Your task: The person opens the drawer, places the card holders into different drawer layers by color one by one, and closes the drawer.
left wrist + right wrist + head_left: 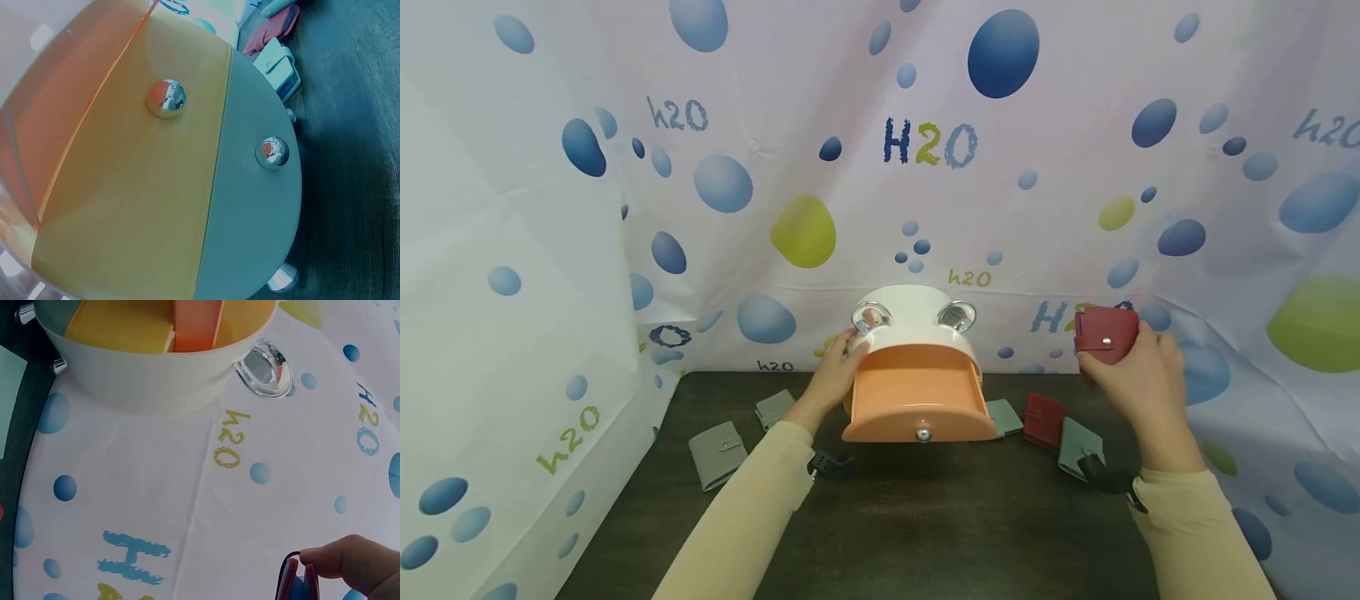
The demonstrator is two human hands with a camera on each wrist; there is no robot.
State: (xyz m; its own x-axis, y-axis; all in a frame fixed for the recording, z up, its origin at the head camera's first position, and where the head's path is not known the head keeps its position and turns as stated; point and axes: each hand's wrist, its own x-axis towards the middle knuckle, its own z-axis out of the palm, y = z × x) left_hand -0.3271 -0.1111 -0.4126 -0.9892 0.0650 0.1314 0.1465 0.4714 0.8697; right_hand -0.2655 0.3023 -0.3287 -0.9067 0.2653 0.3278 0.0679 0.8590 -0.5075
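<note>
In the head view, a white rounded drawer box [912, 307] with chrome ear-shaped rings stands at the back middle of the table. Its orange top drawer [891, 423] is pulled out toward me and shows a bare floor. Below it, the yellow drawer [144, 181] and the grey-green drawer [250, 212] are closed, each with a silver knob. My left hand [835, 375] rests against the left side of the box, thumb toward the front. Raised at the right, my right hand [1146, 387] grips a red snap wallet [1108, 329], thumb on its near face.
Two grey wallets lie left of the box, one a larger grey wallet [717, 454]. To the right are a red wallet [1043, 419] and green wallets, one a green wallet [1078, 442]. A printed cloth [760, 100] hangs behind the dark table [925, 533].
</note>
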